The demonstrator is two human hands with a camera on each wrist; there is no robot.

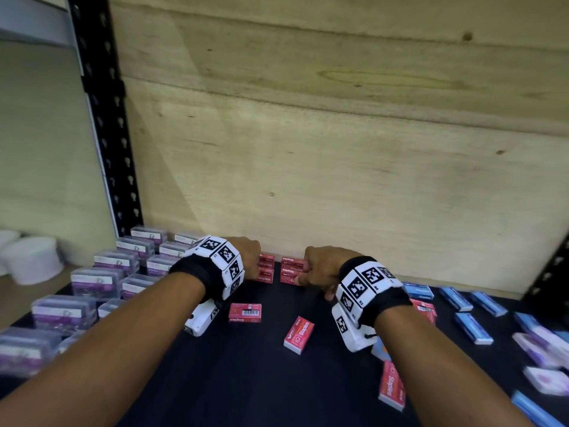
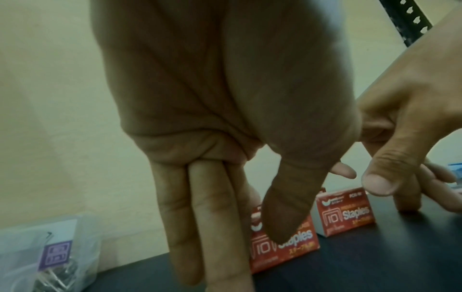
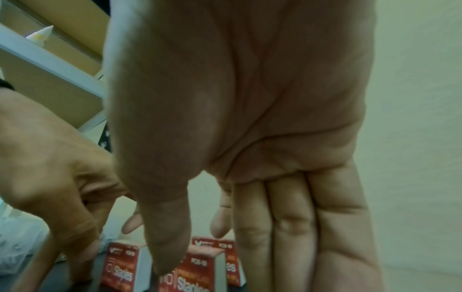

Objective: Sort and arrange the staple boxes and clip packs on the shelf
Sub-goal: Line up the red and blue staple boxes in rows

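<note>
Red staple boxes (image 1: 289, 271) stand in two short rows against the plywood back wall (image 1: 338, 149). My left hand (image 1: 254, 266) is at the left side of the rows. Its fingers (image 2: 200, 227) point straight down and its thumb (image 2: 287, 217) hangs in front of a red box (image 2: 295, 249). My right hand (image 1: 311, 272) is at the right side, fingers (image 3: 287, 227) straight beside the boxes (image 3: 197, 276). Neither hand grips a box. Loose red boxes (image 1: 244, 312) (image 1: 298, 334) (image 1: 391, 388) lie on the dark shelf (image 1: 246, 380).
Clear clip packs with purple labels (image 1: 104, 282) fill the left in rows. Blue boxes (image 1: 472, 328) and white-and-purple packs (image 1: 538, 343) lie scattered on the right. A black slotted post (image 1: 104, 118) rises at the left, with white tubs (image 1: 30, 257) beyond it.
</note>
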